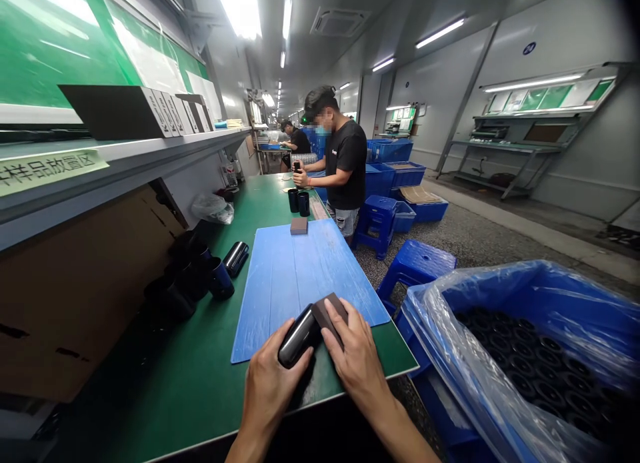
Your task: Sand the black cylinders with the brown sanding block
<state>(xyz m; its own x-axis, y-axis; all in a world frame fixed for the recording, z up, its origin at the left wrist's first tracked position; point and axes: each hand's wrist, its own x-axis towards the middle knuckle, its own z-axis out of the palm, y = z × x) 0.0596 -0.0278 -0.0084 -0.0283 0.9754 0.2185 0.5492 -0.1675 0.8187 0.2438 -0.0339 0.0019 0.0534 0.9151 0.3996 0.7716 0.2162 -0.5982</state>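
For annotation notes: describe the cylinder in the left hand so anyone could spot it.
On the long green workbench, at the near edge of the blue mat, the left hand grips a glossy black cylinder. Unlike the cylinders beside the mat, it is pressed against a dark brown pad under the right hand.

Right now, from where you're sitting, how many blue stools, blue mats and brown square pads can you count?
Blue plastic stools: 2
Blue mat: 1
Brown square pads: 2
Total: 5
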